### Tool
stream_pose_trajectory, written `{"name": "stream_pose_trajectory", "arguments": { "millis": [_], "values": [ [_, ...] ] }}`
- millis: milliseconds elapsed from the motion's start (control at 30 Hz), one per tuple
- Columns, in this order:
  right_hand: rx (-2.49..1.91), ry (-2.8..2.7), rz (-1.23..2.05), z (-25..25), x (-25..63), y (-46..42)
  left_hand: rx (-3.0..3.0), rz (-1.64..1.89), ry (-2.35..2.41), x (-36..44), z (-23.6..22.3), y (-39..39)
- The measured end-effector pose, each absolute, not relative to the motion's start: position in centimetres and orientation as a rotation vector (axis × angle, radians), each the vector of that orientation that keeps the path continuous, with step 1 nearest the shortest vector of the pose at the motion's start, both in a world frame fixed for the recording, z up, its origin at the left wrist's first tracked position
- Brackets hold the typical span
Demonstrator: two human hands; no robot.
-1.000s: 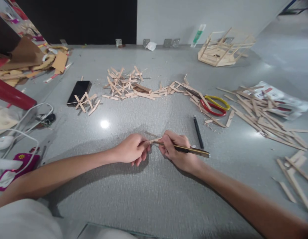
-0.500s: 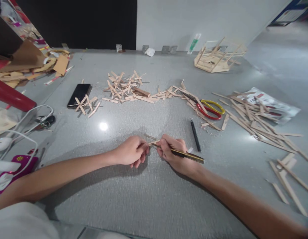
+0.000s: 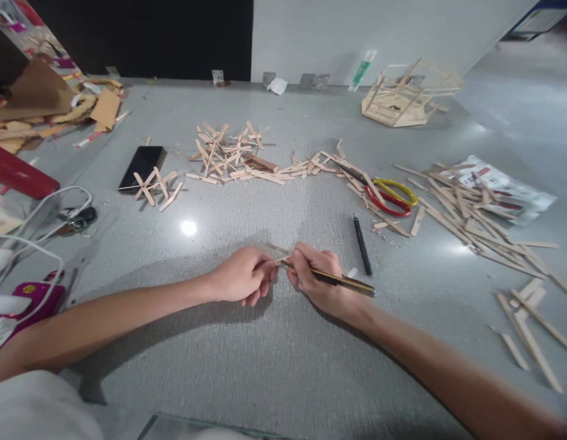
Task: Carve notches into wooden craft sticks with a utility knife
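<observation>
Near the middle of the table, my left hand [image 3: 247, 275] is closed, pinching a small wooden stick [image 3: 281, 261] between thumb and fingers. My right hand [image 3: 319, 278] is wrapped around a slim black-and-gold craft knife [image 3: 345, 282], its tip at the stick. Both hands almost meet there, and the fingers hide much of the stick. Just beyond them a thin strip [image 3: 277, 247] lies on the table. A black pen-like tool [image 3: 362, 245] rests right of my right hand.
Wooden stick pieces [image 3: 233, 156] are heaped beyond my hands, near red-and-yellow-handled scissors [image 3: 388, 195]. Longer sticks [image 3: 476, 214] and a plastic packet [image 3: 517, 189] lie at right. A wooden frame model [image 3: 398, 104] stands at the back. A phone [image 3: 142, 168] and white cables [image 3: 58, 244] are left.
The view has shifted slightly. My right hand has tilted the knife a little, its rear end moving left; my left hand keeps its pinch on the stick.
</observation>
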State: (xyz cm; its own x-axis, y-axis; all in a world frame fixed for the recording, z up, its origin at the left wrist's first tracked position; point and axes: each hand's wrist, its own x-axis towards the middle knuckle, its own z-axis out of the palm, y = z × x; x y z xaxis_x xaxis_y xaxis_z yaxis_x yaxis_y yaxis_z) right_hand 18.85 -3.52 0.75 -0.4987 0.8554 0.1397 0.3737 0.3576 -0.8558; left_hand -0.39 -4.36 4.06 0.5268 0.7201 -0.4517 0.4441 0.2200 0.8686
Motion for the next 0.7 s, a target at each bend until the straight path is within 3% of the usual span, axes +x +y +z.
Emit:
{"name": "stream_pose_trajectory", "arguments": {
  "millis": [467, 700],
  "values": [
    [-1.176, -1.942, 0.911, 0.94, 19.31, -4.44, 1.386, 0.246, 1.060, -0.49, 3.67, -4.42],
    [-1.153, -1.964, 1.014, 1.40, 18.89, -4.19, 1.393, 0.241, 1.059, -0.44, 3.94, -4.38]
  ]
}}
